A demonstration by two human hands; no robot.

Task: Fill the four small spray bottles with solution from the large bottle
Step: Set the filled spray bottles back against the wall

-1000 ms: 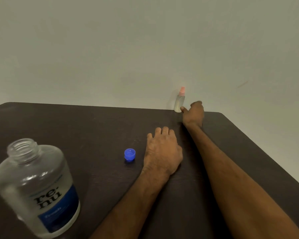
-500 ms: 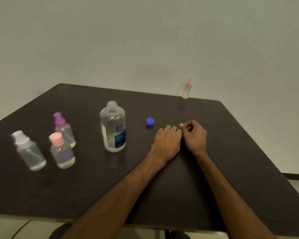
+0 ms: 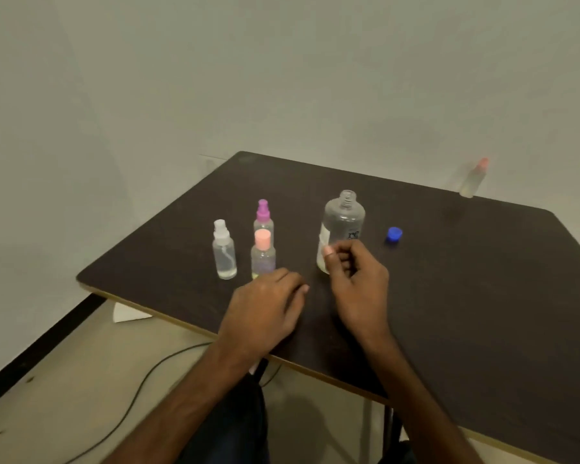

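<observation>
The large clear bottle stands uncapped near the middle of the dark table, its blue cap lying to its right. Three small spray bottles stand to its left: one with a white top, one with a purple top and one with a pink cap. A fourth small bottle with a pink top stands alone at the table's far edge. My right hand hovers just in front of the large bottle's base, fingers curled, holding nothing. My left hand lies palm down below the pink-capped bottle.
The table's near edge runs diagonally under my forearms. Beyond it is a pale floor with a thin dark cable. A plain wall stands close behind the table.
My right hand drew back from the far small bottle to the front of the large bottle. My left hand slid left toward the pink-capped bottle. The view pulled back and swung.
</observation>
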